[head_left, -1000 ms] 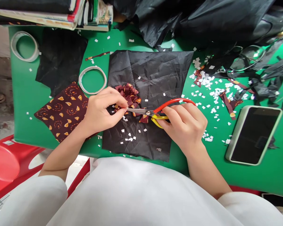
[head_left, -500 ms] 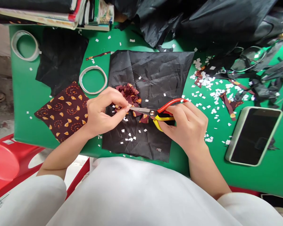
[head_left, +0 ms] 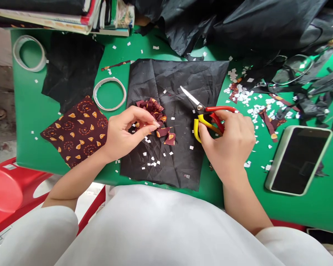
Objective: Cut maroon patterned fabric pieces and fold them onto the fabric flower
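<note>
My left hand point(head_left: 124, 131) pinches the edge of a folded maroon patterned fabric flower point(head_left: 152, 111) that lies on a crumpled black cloth point(head_left: 177, 88). Loose maroon petal pieces point(head_left: 166, 135) lie just right of my fingertips. My right hand point(head_left: 231, 142) grips the red and yellow handles of the scissors point(head_left: 204, 111), whose closed blades point up and left, away from the flower. Small white paper bits dot the black cloth.
A maroon patterned fabric square point(head_left: 76, 131) and two tape rings point(head_left: 109, 94) point(head_left: 29, 53) lie at left on the green table point(head_left: 30, 118). A phone point(head_left: 298, 159) rests at right. Black plastic sheets point(head_left: 238, 26), fabric scraps and glasses point(head_left: 291, 68) crowd the far right. A red stool point(head_left: 8, 188) stands lower left.
My right hand has drawn the scissors away from the flower, to the right and up, turning the blades to point up-left. My left hand keeps its pinch on the flower.
</note>
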Demonstrator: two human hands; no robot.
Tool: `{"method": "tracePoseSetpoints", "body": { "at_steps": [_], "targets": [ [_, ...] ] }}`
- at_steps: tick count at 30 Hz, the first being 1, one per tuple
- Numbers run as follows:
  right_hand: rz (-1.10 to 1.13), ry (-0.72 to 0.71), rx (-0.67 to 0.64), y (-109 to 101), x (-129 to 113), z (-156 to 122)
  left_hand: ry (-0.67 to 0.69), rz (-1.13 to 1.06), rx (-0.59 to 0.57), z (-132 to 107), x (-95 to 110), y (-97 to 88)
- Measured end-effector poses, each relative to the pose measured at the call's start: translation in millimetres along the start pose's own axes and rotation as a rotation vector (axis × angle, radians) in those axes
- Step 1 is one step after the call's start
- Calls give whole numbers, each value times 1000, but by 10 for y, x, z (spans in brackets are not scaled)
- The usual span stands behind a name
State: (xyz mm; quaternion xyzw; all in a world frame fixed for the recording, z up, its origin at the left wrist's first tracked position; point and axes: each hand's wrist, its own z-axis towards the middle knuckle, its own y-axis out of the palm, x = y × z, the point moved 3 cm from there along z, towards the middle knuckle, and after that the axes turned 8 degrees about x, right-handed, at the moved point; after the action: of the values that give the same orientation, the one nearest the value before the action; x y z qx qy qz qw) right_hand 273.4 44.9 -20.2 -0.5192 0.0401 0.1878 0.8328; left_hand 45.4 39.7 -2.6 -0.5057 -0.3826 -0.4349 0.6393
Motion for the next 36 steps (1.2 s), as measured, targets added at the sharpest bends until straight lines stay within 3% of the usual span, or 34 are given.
{"method": "tracePoseSetpoints", "body": {
  "at_steps": [5,12,21,24,29,33,36],
  "targets": [
    [31,-32,-13,-34,-74,21,-40,-37,-61,-16,-2,40],
    [298,-375,-241,55,-445,-69,-26,3,-89,-14,-16,40],
    [443,-324,-354,68,-469,-91,-17,6,-180,-43,4,67],
    [534,-244,-344,27,-467,-82,-10,-15,-239,-67,22,80],
    [719,73,-326,-18,-480,-91,21,19,-330,-100,96,97],
    [878,330,-389,15,-497,-133,118,188,-387,-128,145,123],
    [950,430,-409,40,-516,-158,169,289,-407,-155,153,145]
  ]
}}
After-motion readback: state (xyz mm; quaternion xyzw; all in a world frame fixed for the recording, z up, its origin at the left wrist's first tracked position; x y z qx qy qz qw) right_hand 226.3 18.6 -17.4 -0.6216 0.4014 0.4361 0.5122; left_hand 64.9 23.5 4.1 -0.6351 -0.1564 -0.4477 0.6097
